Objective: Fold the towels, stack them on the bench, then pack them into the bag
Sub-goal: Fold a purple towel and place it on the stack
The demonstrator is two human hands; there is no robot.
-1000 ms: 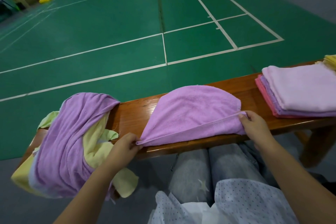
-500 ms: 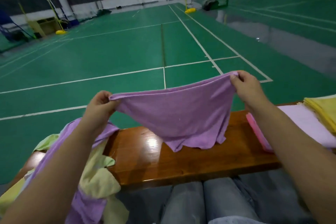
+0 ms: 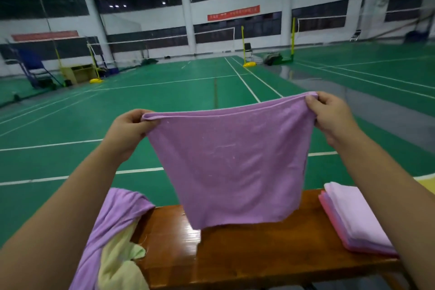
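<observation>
Above bench (image 3: pixel 259 254) | both hands pinch purple towel (image 3: pixel 230 167) corners, hanging

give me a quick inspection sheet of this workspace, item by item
surface: glossy wooden bench, bare in the middle.
job's things: purple towel held up unfolded above the bench, lower edge hanging just over it; folded stack of pink and purple towels at the right end; unfolded pile of purple and yellow towels draped over the left end; bag not in view.
clutter: nothing seen.
hands: left hand pinches the towel's top left corner; right hand pinches the top right corner.
cables: nothing seen.
surroundings: green badminton courts with white lines, nets on yellow posts, chair.
</observation>
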